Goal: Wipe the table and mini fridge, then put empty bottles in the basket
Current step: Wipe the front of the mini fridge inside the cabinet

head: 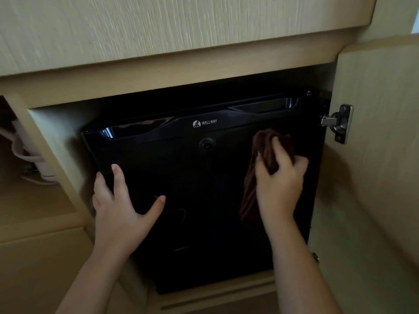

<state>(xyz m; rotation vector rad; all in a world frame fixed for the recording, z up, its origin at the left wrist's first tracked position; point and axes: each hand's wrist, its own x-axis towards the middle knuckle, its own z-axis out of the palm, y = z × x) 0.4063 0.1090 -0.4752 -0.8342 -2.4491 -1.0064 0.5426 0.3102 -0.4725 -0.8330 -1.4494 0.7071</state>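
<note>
Fridge (181,177) sits in a cabinet recess under the desk (158,30); its black door faces the person, long axis upright. Right grip (278,177) is curled round a brown cloth (265,143), bunching it against the upper right of the door, on the hinge (340,123) side; the cloth's tail hangs down the panel. Left grip (118,207) is spread, fingers straight, pressing on the door's left edge, well apart from the cloth. Most of the door lies left of and below the right grip; the next stroke probably runs leftward, then downward.
</note>
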